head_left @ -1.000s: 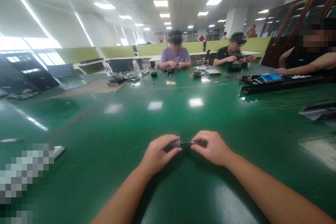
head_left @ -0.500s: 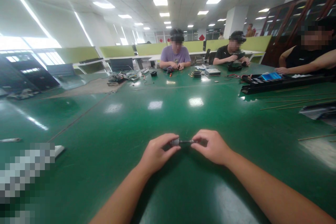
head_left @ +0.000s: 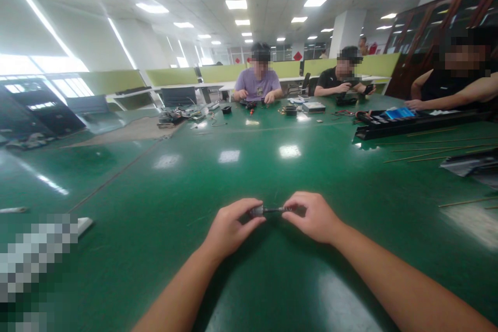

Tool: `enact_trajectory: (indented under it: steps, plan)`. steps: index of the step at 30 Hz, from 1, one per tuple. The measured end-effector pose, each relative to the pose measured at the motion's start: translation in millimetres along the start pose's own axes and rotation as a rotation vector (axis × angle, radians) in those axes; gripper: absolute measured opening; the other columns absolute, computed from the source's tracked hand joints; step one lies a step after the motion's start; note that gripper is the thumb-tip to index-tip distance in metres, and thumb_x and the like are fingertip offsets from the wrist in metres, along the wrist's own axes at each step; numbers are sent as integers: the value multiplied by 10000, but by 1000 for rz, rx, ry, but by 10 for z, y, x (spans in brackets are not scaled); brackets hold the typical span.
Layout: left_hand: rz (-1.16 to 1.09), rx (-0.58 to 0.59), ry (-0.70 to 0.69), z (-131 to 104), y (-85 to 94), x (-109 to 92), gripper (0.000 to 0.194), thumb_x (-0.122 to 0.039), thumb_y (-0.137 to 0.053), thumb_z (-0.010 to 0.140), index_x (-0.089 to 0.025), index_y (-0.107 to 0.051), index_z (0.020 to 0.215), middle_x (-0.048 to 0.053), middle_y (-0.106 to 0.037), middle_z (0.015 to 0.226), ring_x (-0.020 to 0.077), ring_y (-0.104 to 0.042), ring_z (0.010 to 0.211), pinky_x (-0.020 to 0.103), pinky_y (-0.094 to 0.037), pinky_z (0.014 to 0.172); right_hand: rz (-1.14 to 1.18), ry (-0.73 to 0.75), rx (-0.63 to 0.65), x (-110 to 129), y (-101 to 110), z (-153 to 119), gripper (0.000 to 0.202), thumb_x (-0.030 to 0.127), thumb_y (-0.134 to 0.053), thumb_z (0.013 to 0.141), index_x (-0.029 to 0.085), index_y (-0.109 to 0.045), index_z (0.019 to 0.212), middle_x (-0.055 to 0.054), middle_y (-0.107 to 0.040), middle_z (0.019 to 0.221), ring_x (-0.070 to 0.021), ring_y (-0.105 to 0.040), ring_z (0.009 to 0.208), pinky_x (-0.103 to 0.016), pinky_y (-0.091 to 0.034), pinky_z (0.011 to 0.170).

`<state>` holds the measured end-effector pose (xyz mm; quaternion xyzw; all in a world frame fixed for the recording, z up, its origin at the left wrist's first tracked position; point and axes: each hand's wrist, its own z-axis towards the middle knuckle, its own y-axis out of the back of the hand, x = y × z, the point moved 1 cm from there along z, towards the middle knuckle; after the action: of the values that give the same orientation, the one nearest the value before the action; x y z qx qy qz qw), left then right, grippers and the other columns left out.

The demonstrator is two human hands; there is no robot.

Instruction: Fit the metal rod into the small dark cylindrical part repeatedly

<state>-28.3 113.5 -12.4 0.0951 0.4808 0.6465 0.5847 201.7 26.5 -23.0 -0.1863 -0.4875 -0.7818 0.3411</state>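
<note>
Between my hands, low over the green table (head_left: 233, 176), lies a small grey piece (head_left: 257, 211) with a thin dark rod (head_left: 274, 210) running out to the right. My left hand (head_left: 233, 223) pinches the grey piece between thumb and fingers. At the other end, my right hand (head_left: 311, 215) has its thumb and forefinger closed on the tip of the rod. The thing is held level; its exact kind is too small to make out, and both ends are partly hidden by my fingers.
Thin brown rods (head_left: 436, 155) and a long black tray (head_left: 412, 127) with a blue item lie at right. Electronic parts (head_left: 175, 115) and small boxes (head_left: 291, 110) sit at the far edge. A blurred-out pale object (head_left: 35, 254) is at left. Three people sit around the table.
My hands keep their hold on the piece and rod, almost unmoved. Across the table, the person in purple has moved their hands apart. The view has shifted slightly.
</note>
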Motion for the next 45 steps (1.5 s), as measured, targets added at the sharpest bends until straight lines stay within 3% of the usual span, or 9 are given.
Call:
enact_trajectory:
  steps: [28, 32, 39, 42, 45]
  plan:
    - [25, -35, 12, 6, 33, 47, 277, -310, -712, 848, -210, -682, 1104, 61, -730, 1041, 200, -700, 921, 320, -577, 867, 6, -23, 3, -1, 0, 3, 51, 245, -717, 817, 205, -737, 842, -15, -709, 803, -164, -638, 732, -285, -464, 700]
    - [-24, -78, 132, 11, 34, 95, 276, -336, -708, 840, -208, -680, 1082, 62, -722, 1011, 208, -693, 893, 344, -581, 845, 10, -20, 25, 4, -1, 3, 70, 263, -716, 820, 203, -740, 847, -18, -714, 810, -162, -643, 737, -282, -468, 706]
    - [-331, -212, 394, 36, 1, 140, 416, -401, -722, 787, -182, -659, 1135, 98, -696, 1099, 240, -701, 966, 397, -564, 935, 17, -6, 47, -3, -11, 7, 98, 286, -704, 827, 204, -746, 860, -31, -720, 835, -168, -643, 749, -283, -476, 716]
    - [-325, -238, 540, 11, 167, 134, 489, -456, -747, 742, -166, -666, 1127, 108, -719, 1061, 266, -706, 962, 433, -541, 965, 23, -1, 54, 0, -17, 0, 96, 278, -704, 821, 199, -745, 859, -29, -717, 828, -163, -640, 744, -275, -475, 709]
    - [-188, -277, 688, -205, 540, 174, 541, -512, -763, 702, -185, -666, 1122, 85, -740, 1027, 277, -709, 955, 432, -536, 957, 34, 6, 60, 4, -21, 2, 98, 275, -703, 820, 196, -745, 860, -30, -721, 837, -160, -643, 751, -271, -474, 714]
